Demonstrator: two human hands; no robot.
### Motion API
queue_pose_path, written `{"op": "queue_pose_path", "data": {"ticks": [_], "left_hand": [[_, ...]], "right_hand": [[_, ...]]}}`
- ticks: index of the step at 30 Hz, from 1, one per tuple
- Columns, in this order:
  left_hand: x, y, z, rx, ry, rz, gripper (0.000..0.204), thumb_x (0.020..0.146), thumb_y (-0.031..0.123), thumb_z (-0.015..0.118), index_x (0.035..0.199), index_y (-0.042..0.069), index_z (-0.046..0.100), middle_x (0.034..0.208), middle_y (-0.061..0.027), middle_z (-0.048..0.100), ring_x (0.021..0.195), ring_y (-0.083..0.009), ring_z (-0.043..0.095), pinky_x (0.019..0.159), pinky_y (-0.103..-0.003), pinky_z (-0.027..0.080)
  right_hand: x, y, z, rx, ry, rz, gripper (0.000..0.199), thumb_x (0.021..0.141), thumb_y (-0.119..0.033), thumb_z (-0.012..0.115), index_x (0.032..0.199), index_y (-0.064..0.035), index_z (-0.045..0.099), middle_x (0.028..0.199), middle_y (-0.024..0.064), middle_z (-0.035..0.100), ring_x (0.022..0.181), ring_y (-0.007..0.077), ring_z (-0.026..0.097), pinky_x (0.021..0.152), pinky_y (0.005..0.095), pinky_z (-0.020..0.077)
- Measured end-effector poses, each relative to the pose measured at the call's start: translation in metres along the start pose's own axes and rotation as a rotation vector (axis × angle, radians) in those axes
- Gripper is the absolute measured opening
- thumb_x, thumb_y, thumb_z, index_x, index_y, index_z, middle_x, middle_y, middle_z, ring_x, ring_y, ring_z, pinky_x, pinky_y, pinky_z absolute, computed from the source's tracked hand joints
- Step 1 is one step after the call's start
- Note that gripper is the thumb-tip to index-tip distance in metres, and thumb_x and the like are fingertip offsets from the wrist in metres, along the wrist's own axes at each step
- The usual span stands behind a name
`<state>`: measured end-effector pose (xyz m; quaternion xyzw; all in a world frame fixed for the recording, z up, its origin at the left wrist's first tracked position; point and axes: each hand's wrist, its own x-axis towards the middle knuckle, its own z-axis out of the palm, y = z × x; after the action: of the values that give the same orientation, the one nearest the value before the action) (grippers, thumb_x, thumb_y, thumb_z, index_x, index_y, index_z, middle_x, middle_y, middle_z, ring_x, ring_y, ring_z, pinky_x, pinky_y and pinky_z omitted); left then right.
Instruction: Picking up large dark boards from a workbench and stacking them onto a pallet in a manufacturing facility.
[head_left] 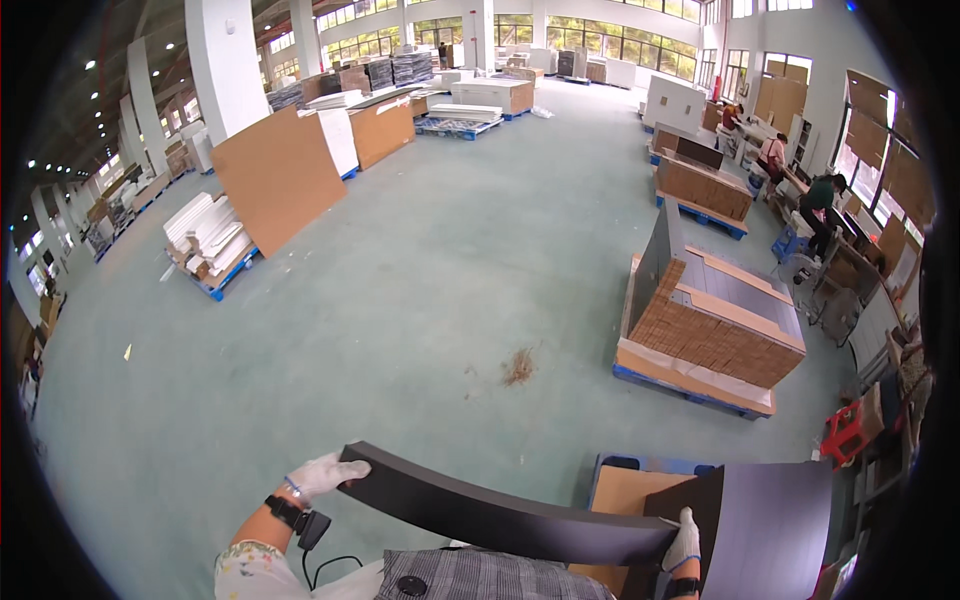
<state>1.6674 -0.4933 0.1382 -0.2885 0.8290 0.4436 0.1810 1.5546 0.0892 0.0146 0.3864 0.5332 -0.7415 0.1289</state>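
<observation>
The person carries a long dark panel (500,515) flat and crosswise in front of the chest, one hand at each end, which spreads its length evenly between both arms. The left hand (322,475), in a white work glove, has its fingers (350,468) curled over the panel's far left corner, gripping the edge from above. The right hand (684,540), gloved too, closes on the opposite end, thumb side up, so the board stays level and clear of the body. A black strap and small device sit on the left wrist (290,512). Just to the right, a pile of similar dark panels (775,520) rests on a blue pallet (640,465), within reach of the right hand. Further off on the green floor (400,300), a pallet of brown honeycomb board (710,335) stands well apart, and a patch of sawdust (518,367) lies in the open. Other workers sit by the windows at the far right (820,205)
</observation>
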Motion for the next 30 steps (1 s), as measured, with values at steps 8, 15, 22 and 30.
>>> {"op": "queue_pose_path", "data": {"ticks": [8, 15, 22, 30], "left_hand": [[0.236, 0.087, -0.024, -0.237, -0.280, 0.251, 0.076, 0.088, 0.032, 0.061, 0.142, -0.004, 0.020, 0.119, -0.0081, 0.063, 0.100, -0.0156, 0.062, 0.088, -0.024, 0.046], [0.315, 0.223, -0.058, 0.048, -0.075, 0.088, 0.059, 0.080, 0.056, 0.062, 0.111, 0.006, 0.064, 0.090, -0.0051, 0.067, 0.080, -0.0147, 0.060, 0.074, -0.028, 0.047], [0.459, 0.314, -0.078, 0.119, -0.120, 0.080, 0.057, 0.079, 0.055, 0.062, 0.109, 0.007, 0.063, 0.089, -0.0047, 0.066, 0.079, -0.0139, 0.057, 0.072, -0.026, 0.045], [0.619, 0.475, -0.076, 0.120, -0.458, 0.283, 0.064, 0.093, 0.022, 0.054, 0.141, -0.004, 0.021, 0.123, -0.0130, 0.059, 0.113, -0.0180, 0.057, 0.091, -0.028, 0.046]], "right_hand": [[0.129, -0.077, 0.079, 0.133, 0.010, -0.177, 0.053, 0.090, -0.054, 0.046, 0.112, -0.0068, 0.058, 0.102, 0.0143, 0.065, 0.086, 0.0306, 0.064, 0.080, 0.0491, 0.0509], [0.231, -0.189, 0.169, 0.088, 0.074, -0.124, 0.058, 0.091, -0.053, 0.045, 0.116, -0.0012, 0.052, 0.098, 0.0174, 0.063, 0.087, 0.0314, 0.062, 0.080, 0.0459, 0.0506], [0.322, -0.259, 0.227, 0.148, 0.048, -0.164, 0.049, 0.092, -0.047, 0.047, 0.110, -0.0032, 0.055, 0.096, 0.0146, 0.063, 0.079, 0.0272, 0.064, 0.074, 0.0407, 0.0528], [0.359, -0.303, 0.251, 0.273, 0.284, -0.166, 0.050, 0.092, -0.050, 0.045, 0.105, -0.0037, 0.057, 0.094, 0.0147, 0.063, 0.079, 0.0282, 0.064, 0.073, 0.0418, 0.0529]]}}
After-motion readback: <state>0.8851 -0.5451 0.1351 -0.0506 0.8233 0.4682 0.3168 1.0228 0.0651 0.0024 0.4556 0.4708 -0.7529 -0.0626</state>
